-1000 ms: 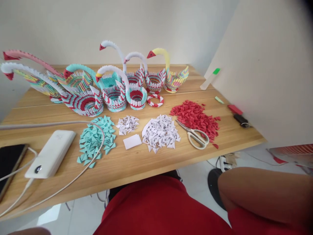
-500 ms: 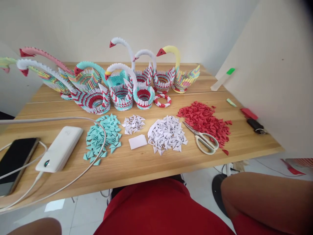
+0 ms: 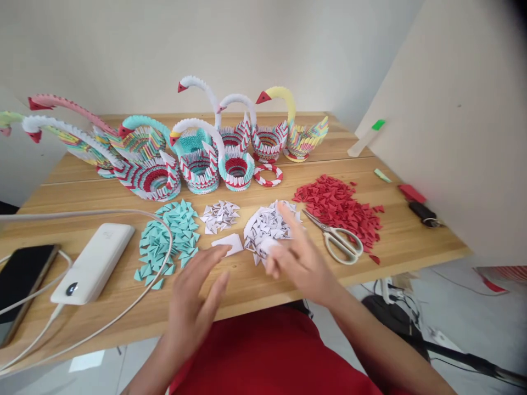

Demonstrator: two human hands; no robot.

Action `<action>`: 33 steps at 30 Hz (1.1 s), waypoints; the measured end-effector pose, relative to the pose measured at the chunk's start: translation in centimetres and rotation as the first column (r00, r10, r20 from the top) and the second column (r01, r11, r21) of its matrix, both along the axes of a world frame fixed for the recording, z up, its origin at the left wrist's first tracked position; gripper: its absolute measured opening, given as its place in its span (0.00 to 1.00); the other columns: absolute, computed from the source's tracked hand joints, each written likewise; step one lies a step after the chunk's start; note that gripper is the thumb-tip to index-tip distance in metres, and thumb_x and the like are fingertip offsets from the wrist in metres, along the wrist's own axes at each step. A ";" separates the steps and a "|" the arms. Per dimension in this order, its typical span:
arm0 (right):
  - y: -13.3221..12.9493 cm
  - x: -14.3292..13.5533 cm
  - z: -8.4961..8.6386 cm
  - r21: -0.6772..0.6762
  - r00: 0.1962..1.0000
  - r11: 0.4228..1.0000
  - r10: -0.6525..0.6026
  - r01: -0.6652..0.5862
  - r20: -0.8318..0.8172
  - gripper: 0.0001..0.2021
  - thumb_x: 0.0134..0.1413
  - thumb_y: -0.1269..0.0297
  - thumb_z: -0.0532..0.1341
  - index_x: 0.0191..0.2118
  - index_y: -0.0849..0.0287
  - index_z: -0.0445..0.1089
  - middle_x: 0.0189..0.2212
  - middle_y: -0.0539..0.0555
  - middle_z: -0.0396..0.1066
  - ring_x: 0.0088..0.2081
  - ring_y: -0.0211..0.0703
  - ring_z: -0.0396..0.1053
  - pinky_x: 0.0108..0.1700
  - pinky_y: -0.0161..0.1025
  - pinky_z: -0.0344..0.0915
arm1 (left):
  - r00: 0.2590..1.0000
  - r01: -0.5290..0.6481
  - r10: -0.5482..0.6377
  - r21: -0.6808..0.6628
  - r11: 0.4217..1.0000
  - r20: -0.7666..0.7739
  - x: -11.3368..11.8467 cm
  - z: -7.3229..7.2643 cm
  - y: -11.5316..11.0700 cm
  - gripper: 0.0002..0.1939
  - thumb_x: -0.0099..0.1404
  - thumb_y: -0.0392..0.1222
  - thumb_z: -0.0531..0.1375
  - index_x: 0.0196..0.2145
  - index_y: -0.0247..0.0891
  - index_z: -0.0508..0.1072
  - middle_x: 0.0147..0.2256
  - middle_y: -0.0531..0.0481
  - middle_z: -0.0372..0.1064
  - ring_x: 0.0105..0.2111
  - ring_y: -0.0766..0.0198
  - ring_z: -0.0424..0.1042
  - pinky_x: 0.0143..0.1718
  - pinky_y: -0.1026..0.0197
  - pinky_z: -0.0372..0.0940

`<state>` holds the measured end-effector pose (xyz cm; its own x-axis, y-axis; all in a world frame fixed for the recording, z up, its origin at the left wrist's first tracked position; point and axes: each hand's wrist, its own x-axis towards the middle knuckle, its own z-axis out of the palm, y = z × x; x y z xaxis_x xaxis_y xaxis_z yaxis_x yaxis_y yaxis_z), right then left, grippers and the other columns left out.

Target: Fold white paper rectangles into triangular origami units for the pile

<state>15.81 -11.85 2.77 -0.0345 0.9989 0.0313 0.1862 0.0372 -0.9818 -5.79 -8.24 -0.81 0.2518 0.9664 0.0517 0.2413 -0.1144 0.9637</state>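
My left hand (image 3: pixel 195 302) hovers over the table's front edge, thumb and fingers apart, with nothing in it. Its fingertips are nearest to a folded white paper (image 3: pixel 233 243), left of the larger white pile. My right hand (image 3: pixel 302 263), blurred by motion, is over the pile of white folded paper triangles (image 3: pixel 263 222). Its index finger stretches forward while the others bend. A pale smear shows by its fingertips; whether that is paper I cannot make out. A smaller white pile (image 3: pixel 221 215) and a turquoise pile (image 3: pixel 168 233) of triangles lie to the left.
Scissors (image 3: pixel 337 238) lie beside a red triangle pile (image 3: pixel 341 206). Several paper swans, one a yellow-necked swan (image 3: pixel 304 137), stand behind a red-and-white ring (image 3: pixel 268 175). At left are a power bank (image 3: pixel 94 263), a phone (image 3: pixel 24 285) and a cable (image 3: pixel 119 318). A glue stick (image 3: pixel 366 137) leans right.
Both my hands have come into view from below and now reach over the table. The view has tilted slightly, so the tabletop things sit a little lower and further left.
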 end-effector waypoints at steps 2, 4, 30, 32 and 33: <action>1.2 -0.4 -1.1 0.013 0.981 0.983 0.184 -0.185 0.060 0.34 0.64 0.65 0.51 0.67 0.54 0.30 0.24 0.46 0.70 0.23 0.35 0.66 0.29 0.34 0.66 | 0.996 0.080 -0.079 0.031 0.996 -0.034 1.0 -0.3 0.8 0.14 0.63 0.45 0.59 0.45 0.43 0.74 0.44 0.47 0.73 0.44 0.54 0.70 0.46 0.57 0.64; 2.1 -0.6 -1.8 0.007 0.950 0.962 0.267 -0.272 0.160 0.34 0.63 0.67 0.52 0.67 0.53 0.30 0.27 0.46 0.72 0.24 0.34 0.67 0.31 0.33 0.65 | 0.991 0.133 -0.133 -0.005 0.991 -0.021 1.8 -0.7 1.4 0.13 0.64 0.45 0.57 0.44 0.42 0.75 0.43 0.47 0.74 0.43 0.55 0.72 0.43 0.58 0.65; 6.4 1.1 -1.2 0.150 0.940 0.961 0.183 -0.233 0.288 0.31 0.62 0.70 0.52 0.66 0.49 0.40 0.26 0.45 0.73 0.24 0.34 0.69 0.32 0.32 0.66 | 0.969 0.196 -0.179 -0.091 0.976 0.168 4.8 2.0 6.5 0.12 0.59 0.49 0.60 0.31 0.36 0.76 0.25 0.50 0.69 0.28 0.63 0.65 0.32 0.63 0.62; 7.0 0.8 -0.9 0.179 0.932 0.953 0.180 -0.244 0.314 0.31 0.62 0.70 0.53 0.66 0.49 0.41 0.23 0.44 0.71 0.23 0.34 0.68 0.33 0.32 0.65 | 0.963 0.218 -0.199 -0.094 0.971 0.184 5.2 2.3 6.7 0.13 0.60 0.48 0.60 0.26 0.36 0.75 0.24 0.50 0.69 0.27 0.64 0.66 0.31 0.64 0.61; 7.3 0.7 -0.7 0.197 0.930 0.949 0.175 -0.246 0.323 0.31 0.62 0.69 0.53 0.66 0.49 0.41 0.23 0.44 0.71 0.23 0.34 0.68 0.33 0.32 0.65 | 0.960 0.219 -0.196 -0.099 0.971 0.202 5.3 2.4 6.8 0.13 0.59 0.48 0.60 0.25 0.36 0.74 0.24 0.50 0.69 0.27 0.64 0.66 0.31 0.64 0.61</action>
